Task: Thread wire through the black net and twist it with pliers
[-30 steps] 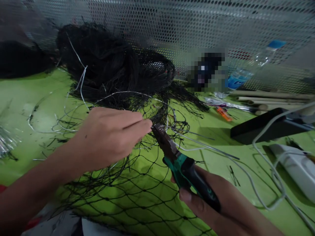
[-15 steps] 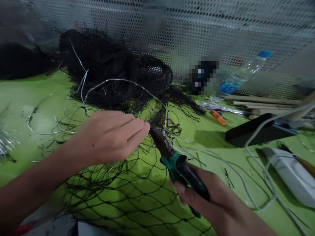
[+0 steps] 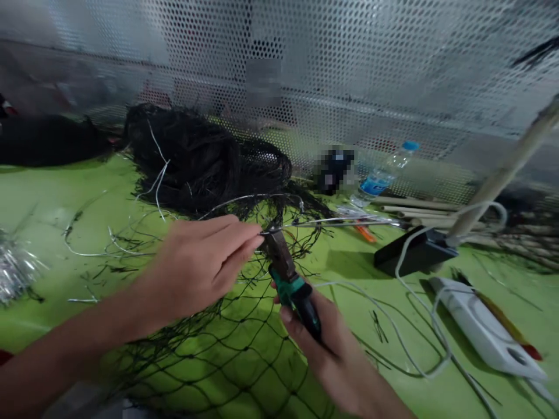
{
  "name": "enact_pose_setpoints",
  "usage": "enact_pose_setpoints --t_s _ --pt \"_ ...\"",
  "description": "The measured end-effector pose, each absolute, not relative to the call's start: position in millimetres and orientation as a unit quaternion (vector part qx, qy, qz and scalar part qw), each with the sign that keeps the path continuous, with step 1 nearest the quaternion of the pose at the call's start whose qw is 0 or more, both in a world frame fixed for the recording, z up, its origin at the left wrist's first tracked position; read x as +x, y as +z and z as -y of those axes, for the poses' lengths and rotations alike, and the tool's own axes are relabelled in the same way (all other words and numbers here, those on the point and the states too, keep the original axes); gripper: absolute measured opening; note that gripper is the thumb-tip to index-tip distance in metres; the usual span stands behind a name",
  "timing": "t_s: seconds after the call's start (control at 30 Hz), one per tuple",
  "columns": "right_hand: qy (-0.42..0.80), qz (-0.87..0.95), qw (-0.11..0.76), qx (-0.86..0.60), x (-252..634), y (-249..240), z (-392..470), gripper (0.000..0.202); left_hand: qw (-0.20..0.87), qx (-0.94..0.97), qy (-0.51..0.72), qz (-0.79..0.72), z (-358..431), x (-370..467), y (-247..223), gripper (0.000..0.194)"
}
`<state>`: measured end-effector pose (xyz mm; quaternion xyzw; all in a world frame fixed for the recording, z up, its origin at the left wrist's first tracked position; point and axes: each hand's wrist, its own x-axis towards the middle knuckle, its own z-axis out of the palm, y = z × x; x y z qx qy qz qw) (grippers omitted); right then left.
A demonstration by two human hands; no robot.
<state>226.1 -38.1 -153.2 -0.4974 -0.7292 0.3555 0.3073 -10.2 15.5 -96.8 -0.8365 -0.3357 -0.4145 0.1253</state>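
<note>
In the middle of the head view my left hand (image 3: 196, 273) is closed, its fingertips pinching a thin metal wire (image 3: 323, 221). That wire stretches rightward past the jaws of the pliers (image 3: 282, 265). My right hand (image 3: 325, 343) is wrapped around their green and black handles. The dark jaws point up and touch the wire just beside my left fingertips; whether they are fully closed on it I cannot tell. Below both hands spreads black knotted netting (image 3: 247, 349). A large bundle of black netting (image 3: 187, 163) lies behind my left hand, with loose wire ends on it.
A perforated metal panel (image 3: 209, 52) stands behind the green table (image 3: 39, 192). On the right are a water bottle (image 3: 379, 177), thin sticks (image 3: 419, 209), a black block (image 3: 410, 253) holding an upright pole, and a white power strip (image 3: 484, 326) with a cable. Clear strips (image 3: 17, 267) lie left.
The pliers have turned more upright, and their jaws have come up to the wire, which now runs straight out to the right. The camera view has tilted upward and shifted right.
</note>
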Motion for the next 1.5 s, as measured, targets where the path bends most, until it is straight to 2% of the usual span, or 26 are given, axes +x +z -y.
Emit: enact_pose_setpoints --t_s 0.07,0.17,0.4,0.67,0.87,1.1,1.27,1.37,1.5 --pt "0.338 0.725 0.337 -0.497 224 -161 38 0.049 0.06 -0.841 -0.418 0.339 -13 -5 -87 0.015" --pt "0.329 0.72 0.383 -0.477 222 -171 37 0.047 -0.05 -0.838 -0.409 0.357 -7 3 -72 0.021" --pt "0.262 0.708 0.469 -0.459 225 -185 36 0.044 -0.376 -0.762 -0.361 0.384 0 22 -50 0.034" --pt "0.22 0.706 0.474 -0.478 226 -187 31 0.041 -0.575 -0.654 -0.355 0.34 -14 34 -65 0.034" --pt "0.159 0.755 0.425 -0.474 230 -186 24 0.046 -0.571 -0.667 -0.336 0.341 -15 28 -67 0.035" --pt "0.088 0.775 0.43 -0.455 234 -192 18 0.051 -0.458 -0.763 -0.31 0.335 -8 17 -53 0.033" --pt "0.216 0.757 0.444 -0.428 230 -203 16 0.049 -0.374 -0.829 -0.228 0.348 -4 11 -49 0.036" --pt "0.289 0.734 0.462 -0.405 222 -208 17 0.036 -0.345 -0.842 -0.235 0.341 -2 16 -55 0.036" --pt "0.318 0.723 0.458 -0.408 216 -211 14 0.022 -0.36 -0.831 -0.264 0.331 -2 22 -64 0.035"
